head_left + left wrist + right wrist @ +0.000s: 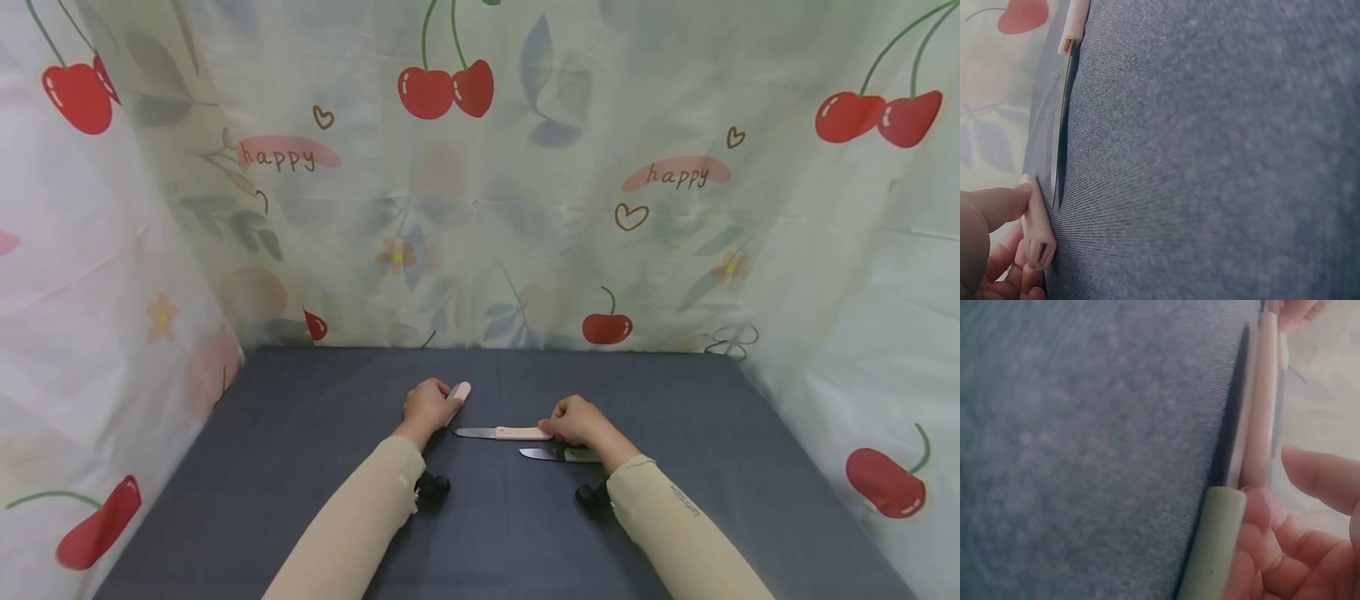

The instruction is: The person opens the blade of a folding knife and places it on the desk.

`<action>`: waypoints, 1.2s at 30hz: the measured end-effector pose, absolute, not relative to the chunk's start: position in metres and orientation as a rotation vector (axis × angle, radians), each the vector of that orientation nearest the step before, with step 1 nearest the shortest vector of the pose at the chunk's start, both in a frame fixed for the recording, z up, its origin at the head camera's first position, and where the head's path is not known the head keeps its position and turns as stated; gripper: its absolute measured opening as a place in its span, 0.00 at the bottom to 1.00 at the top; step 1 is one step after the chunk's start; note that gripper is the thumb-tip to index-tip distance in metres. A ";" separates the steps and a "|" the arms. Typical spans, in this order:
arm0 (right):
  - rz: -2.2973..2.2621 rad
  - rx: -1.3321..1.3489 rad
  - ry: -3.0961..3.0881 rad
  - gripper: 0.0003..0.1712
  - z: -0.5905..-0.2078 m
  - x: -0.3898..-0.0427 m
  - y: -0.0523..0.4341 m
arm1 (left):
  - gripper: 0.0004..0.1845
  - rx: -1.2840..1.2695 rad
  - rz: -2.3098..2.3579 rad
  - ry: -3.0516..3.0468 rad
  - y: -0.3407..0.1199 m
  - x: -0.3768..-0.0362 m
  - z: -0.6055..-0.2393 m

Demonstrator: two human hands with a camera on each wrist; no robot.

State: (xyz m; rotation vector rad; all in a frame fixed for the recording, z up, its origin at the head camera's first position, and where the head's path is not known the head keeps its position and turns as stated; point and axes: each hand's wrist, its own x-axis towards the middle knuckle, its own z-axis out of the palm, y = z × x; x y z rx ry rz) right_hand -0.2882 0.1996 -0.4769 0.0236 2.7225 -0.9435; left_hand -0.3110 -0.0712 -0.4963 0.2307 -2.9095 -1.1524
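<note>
My left hand point(431, 407) pinches a slim pink piece point(1038, 228) between thumb and fingers; a narrow slot shows in its near end. Just right of it lies a pink-handled knife point(523, 433), blade out and pointing left, its tip close to the pink piece. At the far end of that knife's handle is my right hand point(576, 419). The right wrist view shows its curled fingers point(1257, 509) right at the handle's end and its thumb apart from it. A green-handled knife point(1213, 544) lies on the near side, blade also pointing left, its handle partly hidden by the right wrist in the head view.
The knives lie on a dark grey cloth-covered table point(495, 533). Pale curtains point(510, 275) printed with cherries stand along its back and both sides. A black wrist device point(432, 487) shows beside the left sleeve, another point(592, 496) beside the right.
</note>
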 end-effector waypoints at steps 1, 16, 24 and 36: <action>-0.956 0.023 2.719 0.16 -0.476 -0.287 0.200 | 0.14 0.225 -1.166 -2.904 -0.072 -0.311 -0.497; -1.217 -0.109 2.679 0.16 -0.440 -0.269 0.196 | 0.11 0.153 -1.354 -2.732 -0.084 -0.302 -0.502; -1.340 -0.165 2.680 0.15 -0.427 -0.261 0.181 | 0.13 0.046 -1.476 -2.542 -0.077 -0.283 -0.496; -1.574 -0.286 2.784 0.09 -0.427 -0.253 0.152 | 0.11 -0.058 -1.711 -2.337 -0.058 -0.253 -0.479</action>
